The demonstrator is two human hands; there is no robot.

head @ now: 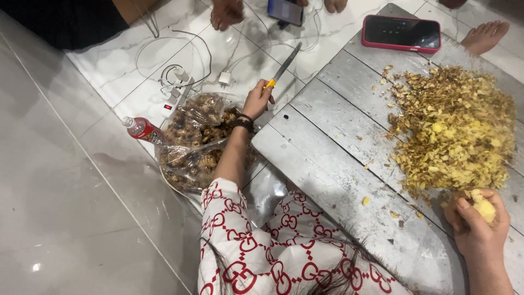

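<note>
Ginger peeling on a floor-level metal sheet

Beside the peelings heap, the right hand closes around a peeled ginger piece; the left hand grips a yellow-handled knife, whose blade could nick nearby charger cables.

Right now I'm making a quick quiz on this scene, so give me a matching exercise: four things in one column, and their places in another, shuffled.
Things:
1. knife
2. peeled ginger piece
3. red phone
4. bottle

Places:
A. on the floor left of the bag of ginger
B. in the right hand
C. far edge of the metal sheet
D. in the left hand

Pairs: 1-D, 2-B, 3-C, 4-A
</note>
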